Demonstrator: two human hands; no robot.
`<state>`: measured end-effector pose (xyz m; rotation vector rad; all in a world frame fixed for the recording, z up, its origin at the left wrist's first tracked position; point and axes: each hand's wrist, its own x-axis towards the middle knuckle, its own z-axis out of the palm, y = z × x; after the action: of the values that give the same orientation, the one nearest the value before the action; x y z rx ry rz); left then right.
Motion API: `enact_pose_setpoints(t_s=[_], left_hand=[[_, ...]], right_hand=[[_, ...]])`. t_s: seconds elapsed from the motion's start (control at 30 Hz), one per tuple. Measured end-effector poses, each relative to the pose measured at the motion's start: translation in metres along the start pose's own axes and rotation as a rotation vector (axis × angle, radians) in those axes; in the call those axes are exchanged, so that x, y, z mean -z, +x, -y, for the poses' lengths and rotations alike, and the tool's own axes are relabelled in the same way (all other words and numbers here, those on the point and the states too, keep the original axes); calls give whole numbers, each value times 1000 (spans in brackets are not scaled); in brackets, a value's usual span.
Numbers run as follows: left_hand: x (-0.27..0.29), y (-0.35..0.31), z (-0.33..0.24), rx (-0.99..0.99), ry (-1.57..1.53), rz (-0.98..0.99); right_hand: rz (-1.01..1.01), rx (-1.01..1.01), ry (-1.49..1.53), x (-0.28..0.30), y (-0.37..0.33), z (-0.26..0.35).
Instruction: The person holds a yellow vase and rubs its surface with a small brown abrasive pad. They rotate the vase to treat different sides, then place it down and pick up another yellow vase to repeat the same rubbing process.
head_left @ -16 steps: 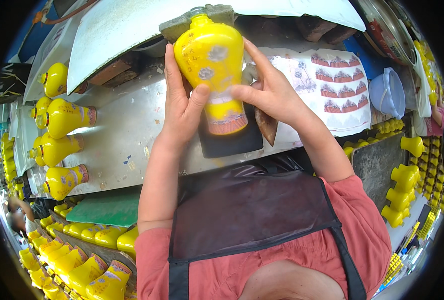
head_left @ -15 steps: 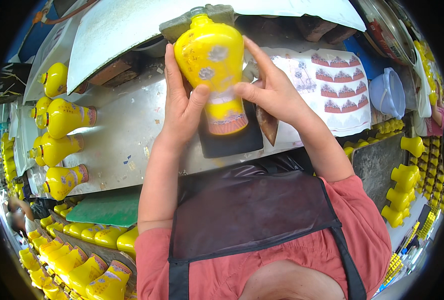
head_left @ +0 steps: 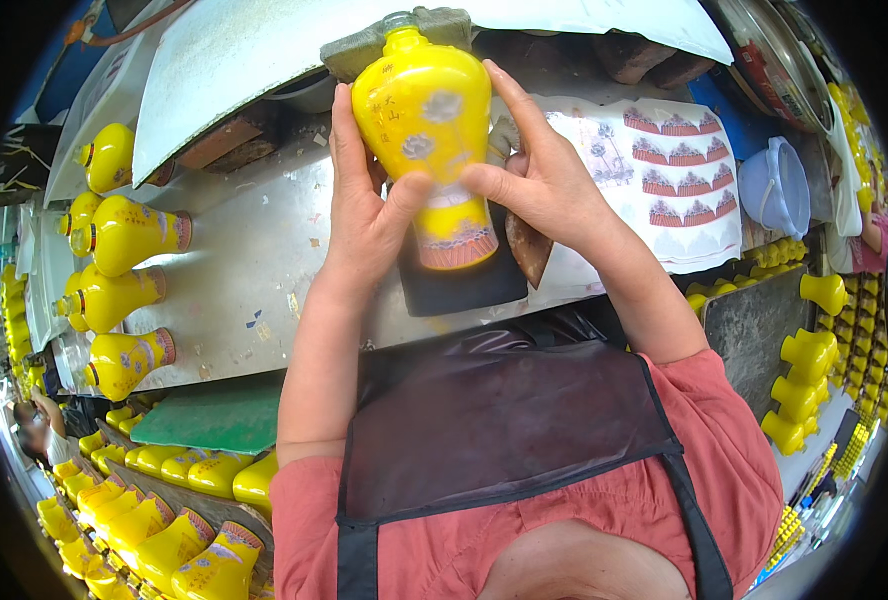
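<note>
A glossy yellow bottle (head_left: 419, 100) with grey flower prints and a pink patterned band at its base lies between my two hands, its neck pointing away from me. My left hand (head_left: 369, 205) grips its left side, fingers along the wide shoulder and thumb over the narrow waist. From the right, my right hand (head_left: 539, 175) holds it the same way, thumb on the waist. The neck end rests against a grey block (head_left: 349, 55). Under the base is a black pad (head_left: 464, 298). A pointed brown piece (head_left: 530, 250) shows beside my right wrist, partly hidden.
Several similar yellow bottles (head_left: 129, 235) lie at the table's left edge. To the right is a decal sheet (head_left: 679, 235) with pink and grey prints, then a light blue bucket (head_left: 776, 190). Racks of yellow bottles (head_left: 144, 530) stand lower left; a green board (head_left: 209, 418) sits above them.
My thumbs have moved slightly closer together over the bottle's waist. The bottle has shifted or turned a little, and the brown piece has moved slightly left.
</note>
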<state>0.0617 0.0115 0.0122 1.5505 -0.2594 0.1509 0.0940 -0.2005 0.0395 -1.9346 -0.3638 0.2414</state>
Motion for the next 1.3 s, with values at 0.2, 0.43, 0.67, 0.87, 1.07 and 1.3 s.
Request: enact_pose_setpoints(t_s=[0.2, 0.43, 0.67, 0.87, 1.07, 1.3], left_hand=[[0, 0, 1, 6, -25, -5], [1, 1, 1, -17, 68, -19], [6, -2, -6, -62, 203, -62], [3, 2, -1, -58, 278, -101], [-6, 3, -2, -2, 327, -140], [-13, 2, -4, -2, 424, -174]], right_hand=[[1, 2, 17, 0, 0, 3], [51, -31, 29, 3, 0, -1], [95, 0, 310, 5, 11, -13], [10, 10, 94, 26, 13, 22], [-87, 164, -317, 29, 34, 63], [-139, 236, -465, 23, 48, 69]])
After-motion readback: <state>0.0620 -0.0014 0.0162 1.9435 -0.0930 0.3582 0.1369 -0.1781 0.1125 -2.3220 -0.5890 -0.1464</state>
